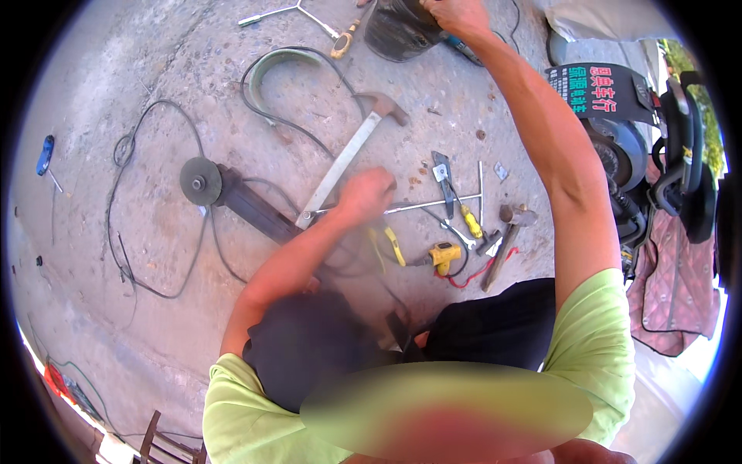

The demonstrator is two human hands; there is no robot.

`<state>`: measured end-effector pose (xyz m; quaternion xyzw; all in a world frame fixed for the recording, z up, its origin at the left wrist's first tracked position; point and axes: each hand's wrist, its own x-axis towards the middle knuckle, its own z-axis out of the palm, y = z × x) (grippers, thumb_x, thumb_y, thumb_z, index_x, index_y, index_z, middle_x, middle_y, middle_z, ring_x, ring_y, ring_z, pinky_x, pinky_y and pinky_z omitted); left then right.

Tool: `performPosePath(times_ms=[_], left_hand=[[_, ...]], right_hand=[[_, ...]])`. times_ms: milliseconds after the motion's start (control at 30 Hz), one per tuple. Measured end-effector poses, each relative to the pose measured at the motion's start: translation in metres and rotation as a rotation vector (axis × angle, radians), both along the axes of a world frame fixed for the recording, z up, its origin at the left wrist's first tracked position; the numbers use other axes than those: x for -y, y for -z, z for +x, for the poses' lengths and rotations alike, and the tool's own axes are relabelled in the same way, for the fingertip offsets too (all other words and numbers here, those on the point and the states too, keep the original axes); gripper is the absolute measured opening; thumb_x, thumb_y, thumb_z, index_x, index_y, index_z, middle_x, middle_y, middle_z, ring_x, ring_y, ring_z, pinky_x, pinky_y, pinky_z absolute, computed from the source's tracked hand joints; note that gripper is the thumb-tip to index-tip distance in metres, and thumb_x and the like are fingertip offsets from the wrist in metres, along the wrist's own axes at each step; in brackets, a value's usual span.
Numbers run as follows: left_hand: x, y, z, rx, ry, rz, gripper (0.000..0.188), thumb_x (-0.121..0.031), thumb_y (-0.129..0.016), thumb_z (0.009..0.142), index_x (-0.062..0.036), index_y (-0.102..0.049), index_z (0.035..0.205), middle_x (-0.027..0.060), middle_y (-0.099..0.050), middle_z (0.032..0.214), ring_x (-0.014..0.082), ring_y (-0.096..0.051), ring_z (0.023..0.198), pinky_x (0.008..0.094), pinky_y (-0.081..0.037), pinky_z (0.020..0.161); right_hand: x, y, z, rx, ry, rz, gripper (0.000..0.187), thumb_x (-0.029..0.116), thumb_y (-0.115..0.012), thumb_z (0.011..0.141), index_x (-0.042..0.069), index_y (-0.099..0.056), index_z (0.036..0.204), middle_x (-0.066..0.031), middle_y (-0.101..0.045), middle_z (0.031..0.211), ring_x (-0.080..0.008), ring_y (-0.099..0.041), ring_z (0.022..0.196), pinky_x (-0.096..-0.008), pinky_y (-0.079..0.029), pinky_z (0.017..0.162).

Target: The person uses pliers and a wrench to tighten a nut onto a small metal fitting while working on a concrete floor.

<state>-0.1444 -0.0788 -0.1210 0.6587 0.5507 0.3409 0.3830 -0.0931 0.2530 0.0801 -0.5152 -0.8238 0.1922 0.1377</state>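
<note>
My left hand (367,195) is closed in a loose fist above the concrete floor; what it holds, if anything, is hidden. A thin metal T-handle wrench (433,204) passes under this hand. Beside it slants a flat grey metal bar (348,155) with a rusty brown head. An angle grinder (259,213) with a round grey disc lies to the left. Far ahead, my stretched right arm ends in my right hand (462,17), closed on the upper part of a black bucket (398,32). A blue tool (464,50), partly covered, sits next to the bucket.
Right of centre lie a hammer (506,240), a yellow screwdriver (470,221) and a yellow-black tool (444,255). A three-armed wrench (301,9) is far ahead; a blue-handled screwdriver (46,155) lies far left. Dark cables loop across the floor. A parked vehicle (618,147) stands at right.
</note>
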Motion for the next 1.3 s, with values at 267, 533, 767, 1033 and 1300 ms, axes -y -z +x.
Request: performPosePath(times_ms=[267,533,767,1033,1300], left_hand=[[0.0,0.004,-0.004,0.116,-0.007,-0.014,0.014,-0.013,-0.066,0.08,-0.0067,-0.066,0.093,0.0144,-0.063,0.092,0.0369,-0.065,0.09,0.0461,-0.052,0.079],[-0.002,0.002,-0.008,0.169,-0.01,-0.013,0.013,-0.013,-0.066,0.08,-0.0056,-0.066,0.091,0.0143,-0.064,0.089,0.0362,-0.065,0.087,0.0455,-0.052,0.077],[-0.001,0.001,-0.01,0.184,-0.01,-0.015,0.012,-0.012,-0.067,0.081,-0.0057,-0.066,0.091,0.0138,-0.065,0.089,0.0353,-0.066,0.086,0.0449,-0.053,0.076],[0.0,0.002,-0.007,0.164,-0.033,-0.028,0.013,-0.012,-0.068,0.081,-0.0057,-0.068,0.093,0.0132,-0.066,0.092,0.0338,-0.067,0.088,0.043,-0.054,0.077],[0.0,0.0,-0.006,0.137,-0.024,-0.035,0.015,-0.012,-0.067,0.081,-0.0059,-0.068,0.095,0.0129,-0.066,0.094,0.0336,-0.067,0.09,0.0427,-0.054,0.079]], right_hand=[[-0.073,0.071,0.012,0.281,-0.309,0.497,0.015,0.02,-0.067,0.084,0.006,-0.069,0.088,-0.0175,-0.065,0.092,-0.0403,-0.063,0.088,-0.0504,-0.051,0.077],[-0.079,0.061,0.012,0.3,-0.599,0.708,0.011,0.014,-0.06,0.084,0.005,-0.063,0.078,-0.0185,-0.061,0.083,-0.0386,-0.061,0.081,-0.0518,-0.048,0.07],[-0.069,0.054,0.004,0.289,-0.618,0.812,0.01,0.012,-0.058,0.086,0.005,-0.065,0.081,-0.016,-0.062,0.088,-0.0368,-0.062,0.083,-0.0488,-0.05,0.071],[-0.06,0.035,0.012,0.229,-0.676,0.69,0.007,0.016,-0.07,0.08,0.011,-0.069,0.085,-0.0127,-0.061,0.085,-0.0339,-0.063,0.082,-0.0459,-0.051,0.068],[-0.013,0.012,0.021,0.043,-0.485,0.514,0.016,0.015,-0.075,0.08,0.008,-0.074,0.095,-0.0142,-0.065,0.088,-0.035,-0.065,0.084,-0.0441,-0.053,0.073]])
